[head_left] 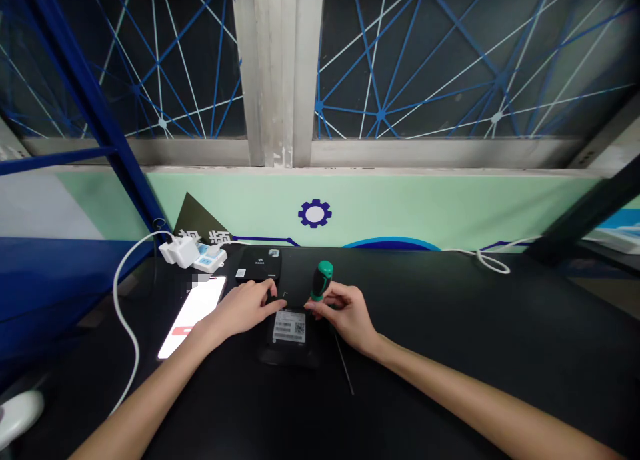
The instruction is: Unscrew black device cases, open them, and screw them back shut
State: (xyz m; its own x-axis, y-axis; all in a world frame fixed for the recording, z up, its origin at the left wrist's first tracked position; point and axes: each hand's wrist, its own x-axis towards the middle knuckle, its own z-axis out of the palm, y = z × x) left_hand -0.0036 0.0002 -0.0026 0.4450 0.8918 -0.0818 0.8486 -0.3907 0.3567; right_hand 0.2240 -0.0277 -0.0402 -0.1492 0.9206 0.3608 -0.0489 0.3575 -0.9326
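A black device (289,357) with a white printed label (290,327) lies label-up on the black table. At its upper left corner is my left hand (253,305), thumb stretched toward the device's top edge and index finger bent, apart from the thumb. At the upper right corner, my right hand (347,313) pinches a screwdriver (323,280) low on its green and black handle. The screwdriver stands nearly upright; its tip is hidden. From below my right hand a thin dark rod (344,367) slants down across the table; its upper end is hidden.
A second black box (259,265) lies behind my left hand. Left of it are a lit phone (193,320), white plugs in a power strip (207,257) and a white cable (119,293). Another white cable (493,263) lies at the back right. A blue frame post (95,100) rises at left.
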